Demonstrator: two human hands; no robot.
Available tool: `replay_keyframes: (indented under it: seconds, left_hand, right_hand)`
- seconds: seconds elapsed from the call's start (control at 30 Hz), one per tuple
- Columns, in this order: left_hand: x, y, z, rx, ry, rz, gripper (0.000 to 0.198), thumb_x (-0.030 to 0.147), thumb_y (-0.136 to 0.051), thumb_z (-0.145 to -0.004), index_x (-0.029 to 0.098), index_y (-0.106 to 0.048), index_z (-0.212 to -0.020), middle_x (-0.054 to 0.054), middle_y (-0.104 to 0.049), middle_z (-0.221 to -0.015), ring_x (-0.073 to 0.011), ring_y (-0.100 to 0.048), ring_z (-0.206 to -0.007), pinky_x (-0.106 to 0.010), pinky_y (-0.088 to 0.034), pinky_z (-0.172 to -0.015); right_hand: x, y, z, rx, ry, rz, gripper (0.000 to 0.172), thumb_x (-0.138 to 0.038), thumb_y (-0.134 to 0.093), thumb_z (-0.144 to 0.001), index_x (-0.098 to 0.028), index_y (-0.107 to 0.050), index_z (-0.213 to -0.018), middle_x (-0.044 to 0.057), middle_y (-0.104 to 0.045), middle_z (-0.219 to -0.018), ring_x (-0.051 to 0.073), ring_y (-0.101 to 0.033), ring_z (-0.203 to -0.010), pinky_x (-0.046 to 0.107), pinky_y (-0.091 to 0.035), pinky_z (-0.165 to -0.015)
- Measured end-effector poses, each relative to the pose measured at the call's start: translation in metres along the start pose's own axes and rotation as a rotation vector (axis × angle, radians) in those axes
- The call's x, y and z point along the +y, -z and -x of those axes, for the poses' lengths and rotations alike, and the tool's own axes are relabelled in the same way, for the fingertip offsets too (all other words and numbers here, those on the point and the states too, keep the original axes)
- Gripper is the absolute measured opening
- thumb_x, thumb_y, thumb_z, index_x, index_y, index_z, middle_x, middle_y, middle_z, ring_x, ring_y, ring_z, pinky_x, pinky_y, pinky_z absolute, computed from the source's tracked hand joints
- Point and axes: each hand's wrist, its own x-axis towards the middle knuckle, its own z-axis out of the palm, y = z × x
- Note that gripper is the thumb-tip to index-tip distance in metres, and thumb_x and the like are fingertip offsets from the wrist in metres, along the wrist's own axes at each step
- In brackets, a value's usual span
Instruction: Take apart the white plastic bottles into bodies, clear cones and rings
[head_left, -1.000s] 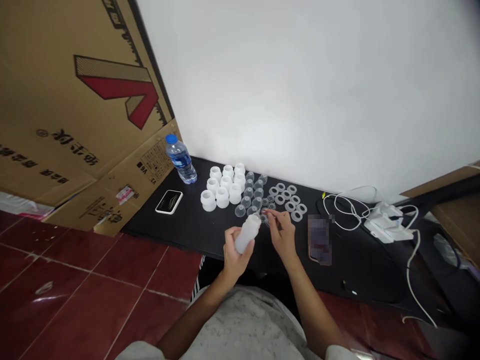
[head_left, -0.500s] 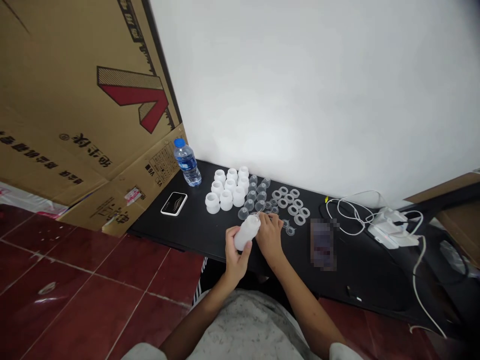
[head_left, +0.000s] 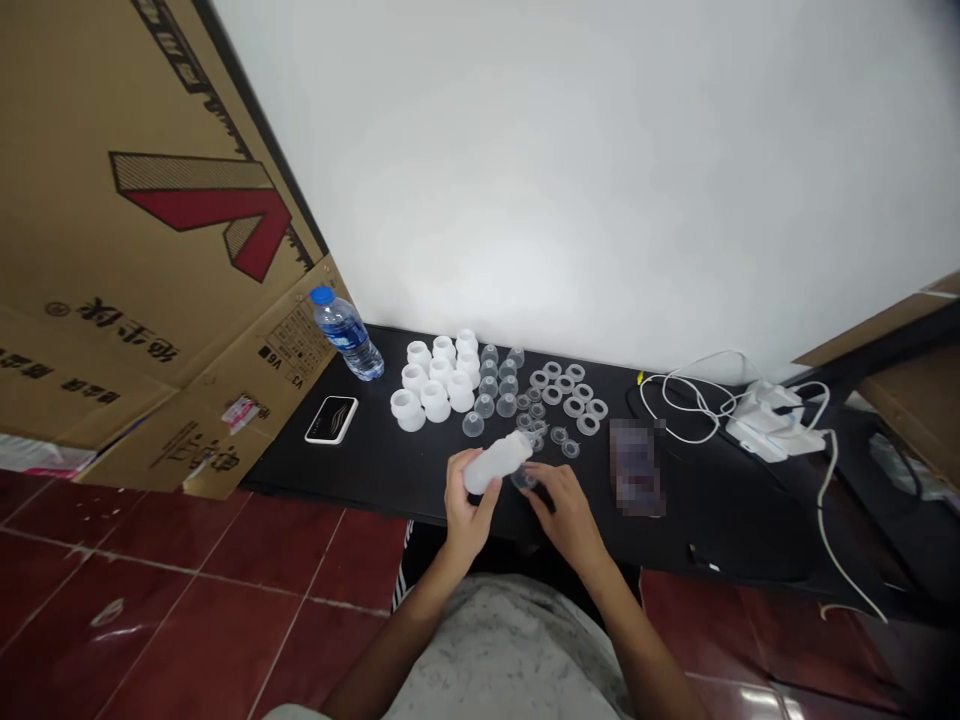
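Left grip clasps a white bottle, right grip a clear cup (near the table's front edge).

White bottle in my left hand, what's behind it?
Beyond the bottle, clear domes stand in rows on the black table. The bottle and left hand cover the patch directly behind them, so anything there can't be seen.

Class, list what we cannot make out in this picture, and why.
In the head view:
Part of the white plastic bottle: covered by the left hand.
Part of the held clear plastic dome: behind the right hand.
Surface of the dark rectangular object: blurred by pixelation.
Extent of the tall brown cardboard box: cut by picture edges.
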Motion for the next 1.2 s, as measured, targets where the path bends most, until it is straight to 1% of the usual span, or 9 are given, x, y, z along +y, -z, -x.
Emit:
replay_keyframes:
  seconds: [0.17,0.23,0.3,0.4,0.57,0.67,0.83,1.0,1.2]
  left_hand:
    - [0.0,-0.003,0.002,-0.051,0.059,0.089,0.048,0.05,-0.071,-0.104,0.023,-0.054,-0.139,-0.017,-0.069,-0.135,-0.0284,-0.073,-0.123,-0.044,-0.06,-0.106]
    - [0.0,-0.004,0.002,-0.082,0.067,0.096,0.048,0.049,-0.07,-0.104,0.022,-0.053,-0.141,-0.018,-0.069,-0.138,-0.0291,-0.073,-0.125,-0.045,-0.06,-0.107]
    - [0.0,-0.004,0.002,-0.099,0.068,0.08,0.049,0.05,-0.069,-0.105,0.021,-0.053,-0.142,-0.019,-0.07,-0.139,-0.0296,-0.073,-0.127,-0.045,-0.061,-0.106]
    - [0.001,-0.004,0.001,-0.123,0.062,0.055,0.05,0.051,-0.068,-0.106,0.021,-0.054,-0.143,-0.019,-0.071,-0.139,-0.0298,-0.074,-0.126,-0.044,-0.062,-0.105]
    - [0.001,-0.004,0.0,-0.198,0.011,-0.007,0.05,0.052,-0.067,-0.106,0.022,-0.056,-0.145,-0.018,-0.072,-0.141,-0.03,-0.073,-0.128,-0.046,-0.059,-0.11]
    - [0.002,-0.004,-0.001,-0.197,0.008,-0.036,0.051,0.053,-0.063,-0.108,0.023,-0.056,-0.148,-0.018,-0.07,-0.145,-0.0302,-0.071,-0.131,-0.046,-0.057,-0.112]
    - [0.001,-0.005,-0.003,-0.197,0.036,-0.045,0.049,0.051,-0.063,-0.109,0.024,-0.055,-0.15,-0.017,-0.066,-0.151,-0.0299,-0.068,-0.135,-0.045,-0.056,-0.113]
    - [-0.003,-0.006,-0.004,-0.262,0.034,-0.062,0.046,0.049,-0.072,-0.103,0.023,-0.058,-0.139,-0.015,-0.073,-0.137,-0.0289,-0.074,-0.126,-0.045,-0.059,-0.108]
    - [0.007,-0.005,-0.008,-0.482,-0.068,-0.194,0.042,0.044,-0.076,-0.1,0.024,-0.065,-0.135,-0.012,-0.075,-0.129,-0.0278,-0.075,-0.118,-0.041,-0.06,-0.104]
  right_hand:
    - [0.024,0.005,0.003,0.506,-0.431,-0.572,0.034,-0.05,-0.078,-0.1,-0.025,-0.069,-0.121,0.005,-0.076,-0.099,0.021,-0.068,-0.076,0.036,-0.057,-0.073]
    - [0.029,0.003,0.001,0.615,-0.477,-0.727,0.035,-0.054,-0.074,-0.102,-0.024,-0.067,-0.117,0.003,-0.075,-0.093,0.018,-0.067,-0.071,0.033,-0.057,-0.07]
    - [0.031,0.002,0.0,0.66,-0.479,-0.774,0.037,-0.055,-0.076,-0.1,-0.024,-0.067,-0.118,0.002,-0.075,-0.091,0.017,-0.067,-0.07,0.033,-0.057,-0.07]
    - [0.028,0.003,0.0,0.635,-0.473,-0.756,0.04,-0.053,-0.083,-0.095,-0.024,-0.068,-0.118,0.003,-0.077,-0.094,0.018,-0.069,-0.069,0.035,-0.059,-0.072]
    - [0.02,0.004,0.002,0.452,-0.42,-0.836,0.038,-0.048,-0.09,-0.089,-0.025,-0.073,-0.113,0.008,-0.081,-0.105,0.022,-0.074,-0.078,0.039,-0.064,-0.077]
    - [0.023,0.001,0.004,0.375,-0.391,-0.869,0.038,-0.046,-0.091,-0.088,-0.025,-0.074,-0.116,0.008,-0.081,-0.109,0.022,-0.076,-0.084,0.039,-0.066,-0.081]
    - [0.035,-0.006,0.006,0.338,-0.343,-0.911,0.042,-0.039,-0.095,-0.085,-0.026,-0.071,-0.116,0.008,-0.08,-0.112,0.022,-0.077,-0.094,0.036,-0.067,-0.082]
    - [0.038,-0.007,0.004,0.324,-0.338,-0.91,0.059,-0.031,-0.099,-0.078,-0.029,-0.063,-0.124,0.008,-0.076,-0.123,0.023,-0.078,-0.104,0.033,-0.067,-0.081]
    - [0.038,-0.008,0.004,0.265,-0.332,-0.89,0.085,-0.032,-0.101,-0.074,-0.033,-0.047,-0.139,0.01,-0.076,-0.129,0.027,-0.077,-0.116,0.037,-0.067,-0.086]
